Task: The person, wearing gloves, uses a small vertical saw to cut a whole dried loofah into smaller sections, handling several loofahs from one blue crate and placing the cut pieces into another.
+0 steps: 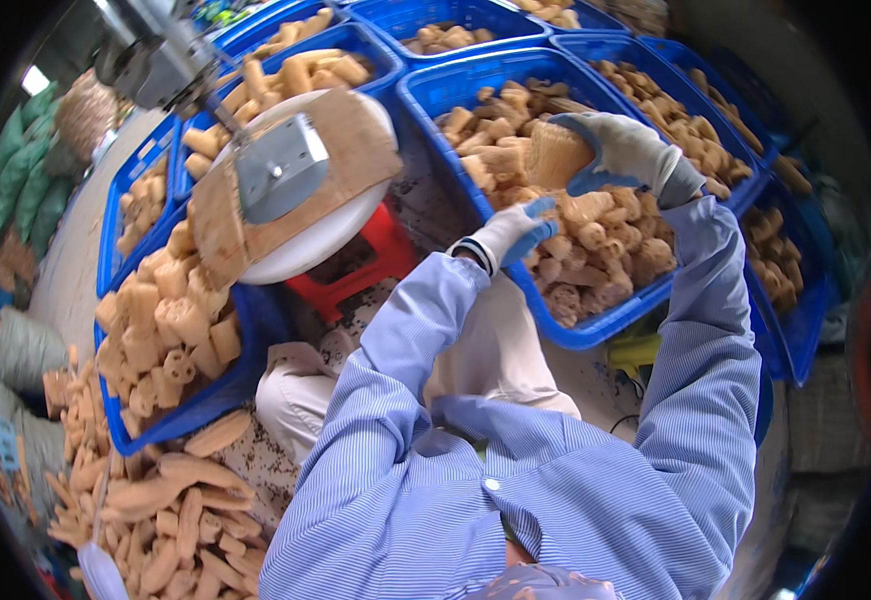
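Note:
My right hand (620,150), in a white glove with blue-coated fingers, is closed round a large tan loofah piece (560,155) above the blue basket (580,335) in front of me. My gloved left hand (510,232) reaches over the near left rim of this basket. Its fingers are stretched out with nothing seen in them, close to the heap of smaller cut loofah pieces (595,245). Longer loofah lengths lie toward the far side of the same basket, partly hidden behind the held piece.
A white round stand (300,250) topped with cardboard (355,130) and a grey metal plate (280,170) is left of centre, beside a red plastic stool (365,265). Blue baskets of loofah surround me. Another basket (160,435) is at left; loose loofahs (175,500) cover the lower-left floor.

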`<state>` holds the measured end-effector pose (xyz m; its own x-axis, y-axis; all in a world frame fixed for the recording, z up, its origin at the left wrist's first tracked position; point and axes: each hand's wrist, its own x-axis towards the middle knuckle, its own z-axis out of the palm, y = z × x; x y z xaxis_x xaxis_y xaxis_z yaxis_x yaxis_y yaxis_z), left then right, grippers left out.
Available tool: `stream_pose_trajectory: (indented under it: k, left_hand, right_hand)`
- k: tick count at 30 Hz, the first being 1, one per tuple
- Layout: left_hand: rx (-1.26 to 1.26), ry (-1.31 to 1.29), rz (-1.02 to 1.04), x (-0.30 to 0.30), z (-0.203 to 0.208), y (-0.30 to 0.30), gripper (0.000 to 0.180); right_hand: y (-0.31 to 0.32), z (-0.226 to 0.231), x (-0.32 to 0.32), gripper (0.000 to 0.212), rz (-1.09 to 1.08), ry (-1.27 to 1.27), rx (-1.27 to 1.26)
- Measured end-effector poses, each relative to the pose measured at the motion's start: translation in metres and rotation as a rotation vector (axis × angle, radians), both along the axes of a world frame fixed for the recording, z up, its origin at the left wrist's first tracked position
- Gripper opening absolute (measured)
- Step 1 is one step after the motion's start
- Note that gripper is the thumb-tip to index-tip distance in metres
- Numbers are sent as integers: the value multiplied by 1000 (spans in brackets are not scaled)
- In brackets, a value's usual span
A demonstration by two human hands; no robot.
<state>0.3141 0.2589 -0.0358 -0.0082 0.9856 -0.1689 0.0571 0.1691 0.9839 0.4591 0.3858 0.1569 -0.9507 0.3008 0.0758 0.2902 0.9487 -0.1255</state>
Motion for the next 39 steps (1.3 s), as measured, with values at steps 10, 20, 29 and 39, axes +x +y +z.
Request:
stream_pose_trajectory:
  k: [10,20,29,39]
  left_hand:
    - [354,-196,413,-11,54,-60,58]
    - [495,17,689,-149,105,-230,47]
    - [334,359,900,-232,107,-315,59]
    - [260,256,928,-321,75,-312,76]
  right_hand:
    - [-87,-40,-7,111,-81,-115,492]
    - [-75,-94,-151,82,446,638,-1049]
    - [-154,-128,-302,51,313,696,-1294]
    - [-147,-156,-374,58,287,775,-956]
